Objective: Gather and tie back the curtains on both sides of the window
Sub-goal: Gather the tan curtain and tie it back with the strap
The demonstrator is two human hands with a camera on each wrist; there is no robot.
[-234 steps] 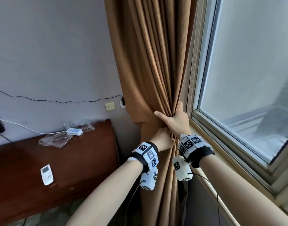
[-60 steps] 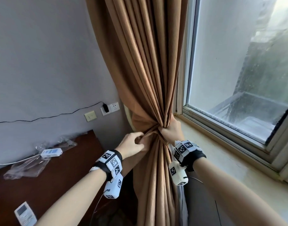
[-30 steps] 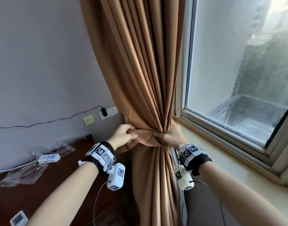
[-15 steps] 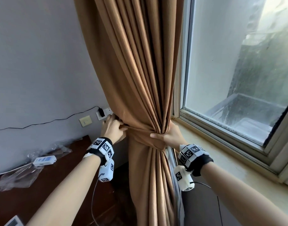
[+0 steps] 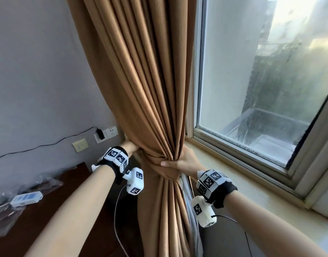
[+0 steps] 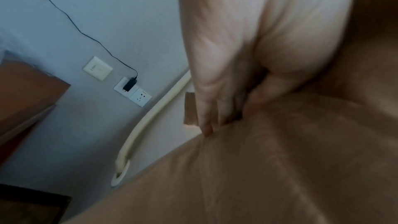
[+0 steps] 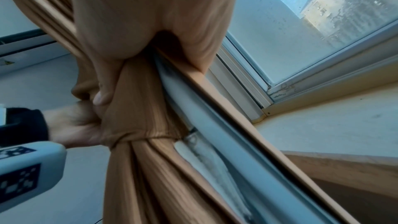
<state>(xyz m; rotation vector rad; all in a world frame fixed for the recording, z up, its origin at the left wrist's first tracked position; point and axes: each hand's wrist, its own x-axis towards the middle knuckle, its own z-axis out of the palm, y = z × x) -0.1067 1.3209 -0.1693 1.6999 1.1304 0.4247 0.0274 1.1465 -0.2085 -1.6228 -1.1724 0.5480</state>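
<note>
The brown curtain (image 5: 150, 89) hangs gathered into folds left of the window. A matching tie-back band (image 5: 157, 166) wraps its waist. My right hand (image 5: 181, 160) grips the bunched curtain at the band, thumb lying across the front. My left hand (image 5: 130, 146) reaches behind the curtain's left edge, fingers hidden in the head view. In the left wrist view the left hand (image 6: 215, 108) pinches the band's end (image 6: 190, 108) close to the wall. The right wrist view shows the band (image 7: 140, 108) tight round the curtain (image 7: 150, 185).
The window (image 5: 261, 80) and its pale sill (image 5: 252, 186) lie to the right. A wall socket with a black charger (image 5: 105, 134) sits left of the curtain. Below stands a dark wooden desk (image 5: 66, 182) with a white remote (image 5: 26, 198). A cream pipe (image 6: 150, 117) runs down the wall.
My left hand has carried the band's end leftward and back, behind the curtain toward the wall. My right hand has kept its grip on the gathered curtain.
</note>
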